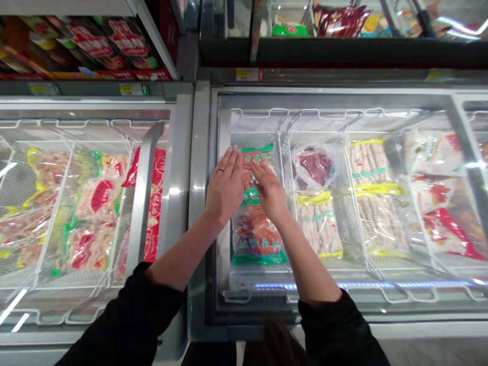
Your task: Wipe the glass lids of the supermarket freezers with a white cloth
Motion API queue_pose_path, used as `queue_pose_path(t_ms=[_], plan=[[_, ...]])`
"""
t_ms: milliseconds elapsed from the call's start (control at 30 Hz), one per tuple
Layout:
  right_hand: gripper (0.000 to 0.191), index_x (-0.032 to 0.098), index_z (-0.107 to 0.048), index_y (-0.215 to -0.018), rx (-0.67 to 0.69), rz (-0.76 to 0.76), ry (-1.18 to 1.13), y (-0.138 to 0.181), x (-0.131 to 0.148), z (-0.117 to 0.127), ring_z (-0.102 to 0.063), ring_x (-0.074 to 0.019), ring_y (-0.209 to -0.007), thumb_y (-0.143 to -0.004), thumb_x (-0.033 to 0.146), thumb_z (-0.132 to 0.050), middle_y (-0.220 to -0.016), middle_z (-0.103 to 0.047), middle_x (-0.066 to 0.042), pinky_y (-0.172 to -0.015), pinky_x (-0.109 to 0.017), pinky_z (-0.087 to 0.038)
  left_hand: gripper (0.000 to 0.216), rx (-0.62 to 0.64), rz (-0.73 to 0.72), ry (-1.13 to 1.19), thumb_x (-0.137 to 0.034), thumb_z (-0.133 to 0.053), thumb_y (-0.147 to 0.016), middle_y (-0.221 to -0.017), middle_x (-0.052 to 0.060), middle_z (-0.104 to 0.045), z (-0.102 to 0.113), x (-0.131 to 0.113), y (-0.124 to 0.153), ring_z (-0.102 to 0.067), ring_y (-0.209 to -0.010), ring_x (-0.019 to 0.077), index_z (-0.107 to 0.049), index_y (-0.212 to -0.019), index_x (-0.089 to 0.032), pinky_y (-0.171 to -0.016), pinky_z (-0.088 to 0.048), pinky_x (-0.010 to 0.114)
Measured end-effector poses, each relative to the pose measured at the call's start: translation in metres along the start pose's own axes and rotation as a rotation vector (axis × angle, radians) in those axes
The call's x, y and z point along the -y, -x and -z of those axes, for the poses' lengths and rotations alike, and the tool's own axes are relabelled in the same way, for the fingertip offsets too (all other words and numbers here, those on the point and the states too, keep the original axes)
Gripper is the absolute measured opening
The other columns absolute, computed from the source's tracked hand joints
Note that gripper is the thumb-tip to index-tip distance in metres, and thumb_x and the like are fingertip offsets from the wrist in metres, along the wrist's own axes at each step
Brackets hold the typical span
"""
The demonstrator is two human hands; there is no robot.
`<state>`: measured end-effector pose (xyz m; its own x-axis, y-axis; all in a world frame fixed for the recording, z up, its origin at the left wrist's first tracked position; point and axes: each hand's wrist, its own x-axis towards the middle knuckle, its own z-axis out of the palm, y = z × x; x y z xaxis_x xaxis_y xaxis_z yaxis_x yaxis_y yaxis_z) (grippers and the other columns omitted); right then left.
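My left hand (225,184) lies flat at the left end of the right-hand chest freezer, fingers stretched out and a ring on one of them. My right hand (271,192) is beside it, its fingers extended and slightly bent. Both appear to rest on the glass lid, though I cannot be sure of the contact. Beneath them are a partly covered orange-and-green food pack (259,152) and, nearer me, a second clear pack (259,231) of orange-red food with green ends. Neither hand holds anything visible.
White wire dividers (347,147) split the freezer. They separate a bag of dark red food (314,165), yellow-edged packs (379,218) and red-and-white bags (438,198). A left freezer (182,213) holds several packs and has a grey sliding-lid handle (145,198). Shelves with boxes (125,38) rise behind.
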<state>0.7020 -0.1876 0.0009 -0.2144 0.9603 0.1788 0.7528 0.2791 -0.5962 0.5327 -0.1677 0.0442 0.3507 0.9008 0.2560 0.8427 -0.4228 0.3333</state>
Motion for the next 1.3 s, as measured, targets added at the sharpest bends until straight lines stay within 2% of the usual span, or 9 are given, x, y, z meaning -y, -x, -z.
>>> queue_pose_path(t_ms=[233,400,533,667,767,900,1033,1200,1300], plan=[[0.064,0.035,-0.043,-0.154,0.186,0.089,0.001,0.040,-0.019,0.037,-0.039,-0.0215,-0.149,-0.097,0.006,-0.045,-0.154,-0.051,0.002,-0.123,-0.053,-0.041,0.057,0.063,0.013,0.008,-0.008,-0.036,-0.097,-0.163,0.019,-0.036,0.005,-0.002,0.000,-0.022,-0.156,0.0230,-0.037,-0.154,0.000,-0.129,-0.025,0.040],[0.064,0.031,-0.041,-0.156,0.045,-0.019,0.058,0.022,-0.009,0.019,-0.037,-0.0247,-0.150,-0.097,0.005,-0.044,-0.156,-0.048,-0.002,-0.123,-0.056,-0.040,0.059,0.077,0.041,0.022,-0.010,-0.038,-0.098,-0.164,0.017,-0.034,0.008,-0.005,0.000,-0.022,-0.156,0.0218,-0.035,-0.156,-0.004,-0.130,-0.023,0.042],[0.067,0.033,-0.038,-0.157,0.147,0.077,0.034,0.037,0.012,0.009,-0.035,-0.0210,-0.150,-0.097,0.004,-0.044,-0.156,-0.048,0.001,-0.125,-0.051,-0.038,0.055,0.116,0.027,0.021,-0.011,-0.037,-0.099,-0.162,0.017,-0.040,0.007,-0.004,-0.002,-0.029,-0.154,0.0209,-0.041,-0.152,-0.002,-0.130,-0.020,0.036],[0.065,0.033,-0.042,-0.155,0.220,0.132,0.007,0.068,0.006,0.027,-0.039,-0.0204,-0.149,-0.097,0.004,-0.043,-0.156,-0.049,0.001,-0.124,-0.050,-0.041,0.056,0.140,0.035,0.004,-0.010,-0.036,-0.098,-0.163,0.014,-0.038,0.006,-0.006,0.004,-0.027,-0.155,0.0197,-0.040,-0.154,-0.008,-0.130,-0.020,0.038],[0.063,0.032,-0.044,-0.154,0.168,0.111,0.010,0.075,-0.003,0.031,-0.041,-0.0216,-0.148,-0.098,0.005,-0.042,-0.154,-0.052,0.001,-0.123,-0.052,-0.042,0.058,0.159,0.044,-0.010,-0.009,-0.038,-0.097,-0.164,0.016,-0.035,0.009,-0.015,0.022,-0.023,-0.156,0.0226,-0.036,-0.155,-0.005,-0.130,-0.020,0.042],[0.067,0.032,-0.040,-0.157,0.020,0.019,0.012,0.067,0.008,0.008,-0.037,-0.0251,-0.150,-0.096,0.004,-0.043,-0.157,-0.048,-0.001,-0.124,-0.057,-0.039,0.061,0.168,0.071,-0.031,-0.007,-0.037,-0.096,-0.166,0.014,-0.031,0.016,-0.034,0.062,-0.020,-0.157,0.0225,-0.033,-0.157,-0.008,-0.130,-0.022,0.044],[0.068,0.031,-0.041,-0.156,0.113,0.092,-0.022,0.081,0.032,-0.010,-0.035,-0.0228,-0.151,-0.094,0.003,-0.042,-0.158,-0.046,0.001,-0.125,-0.054,-0.037,0.061,0.147,0.134,-0.047,-0.007,-0.034,-0.096,-0.167,0.013,-0.030,0.019,-0.049,0.098,-0.018,-0.157,0.0197,-0.032,-0.158,-0.008,-0.131,-0.022,0.040],[0.070,0.033,-0.046,-0.153,0.271,0.221,-0.063,0.130,0.023,0.020,-0.039,-0.0192,-0.149,-0.092,0.000,-0.042,-0.155,-0.050,0.003,-0.124,-0.049,-0.040,0.067,0.123,0.170,-0.052,-0.004,-0.034,-0.094,-0.166,0.012,-0.031,0.018,-0.058,0.117,-0.020,-0.157,0.0202,-0.028,-0.160,-0.013,-0.129,-0.026,0.043],[0.073,0.036,-0.042,-0.155,0.247,0.176,-0.038,0.144,0.007,0.036,-0.039,-0.0202,-0.148,-0.092,-0.001,-0.043,-0.155,-0.049,0.005,-0.123,-0.051,-0.042,0.065,0.104,0.170,-0.049,-0.004,-0.033,-0.095,-0.166,0.012,-0.031,0.017,-0.060,0.120,-0.020,-0.157,0.0196,-0.030,-0.159,-0.012,-0.130,-0.026,0.043]])
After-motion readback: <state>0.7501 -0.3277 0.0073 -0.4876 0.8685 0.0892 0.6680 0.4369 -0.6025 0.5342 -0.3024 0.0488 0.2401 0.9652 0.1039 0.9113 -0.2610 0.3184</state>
